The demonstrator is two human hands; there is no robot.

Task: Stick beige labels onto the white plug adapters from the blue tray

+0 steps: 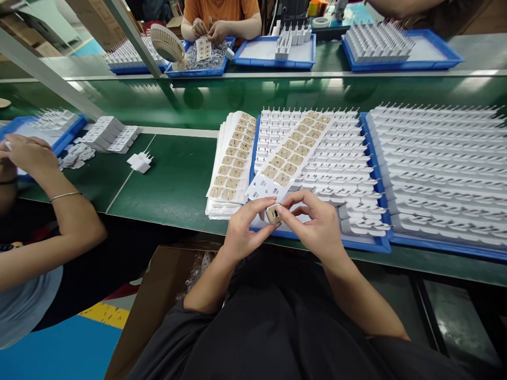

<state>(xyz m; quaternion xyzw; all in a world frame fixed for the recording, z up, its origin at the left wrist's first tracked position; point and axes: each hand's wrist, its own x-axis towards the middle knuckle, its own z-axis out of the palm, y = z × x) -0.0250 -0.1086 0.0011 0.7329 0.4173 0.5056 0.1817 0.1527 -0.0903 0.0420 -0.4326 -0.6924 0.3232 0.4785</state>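
Between my two hands is a small white charger (273, 214), its tan end with a dark port slot facing me. My left hand (249, 227) pinches it between thumb and fingers. The fingertips of my right hand (312, 219) press on its tan end; whether they hold a sticker I cannot make out. Just beyond my hands a sheet of tan stickers (295, 150) lies aslant over rows of white chargers (340, 158) in a blue tray (378, 182). A stack of similar sticker sheets (233, 158) lies left of that tray.
A second tray of white chargers (447, 174) stands at the right. Two chargers (140, 161) lie on the green bench (174, 174) at left. A co-worker's arm (51, 179) is further left. Across the belt, another person (219, 21) works near blue trays and a fan (168, 43).
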